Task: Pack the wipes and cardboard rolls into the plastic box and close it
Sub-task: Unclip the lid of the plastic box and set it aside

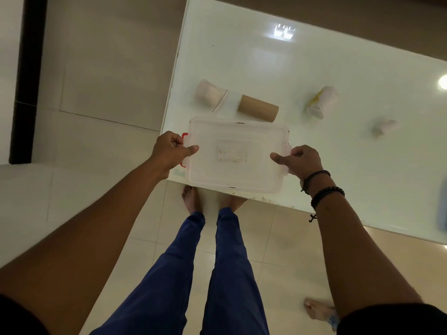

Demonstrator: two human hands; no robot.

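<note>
You are gripping the box (pixel 232 175) at both ends, left hand (pixel 172 151) and right hand (pixel 300 160) curled around it; it is seeming light, stiff, slightly slippery.

This looks like a room in a home. A glossy white table (pixel 266 68) stands on large, pale, polished floor tiles (pixel 108 76), and a ceiling light's reflection (pixel 284 32) shows in its top. Just below the table's near edge are the person's bare feet (pixel 189 199). Another bare foot (pixel 315 308) shows further out. On the table lie household things: a clip-lid plastic box (pixel 237 177) and a cardboard roll (pixel 258 108).
</note>
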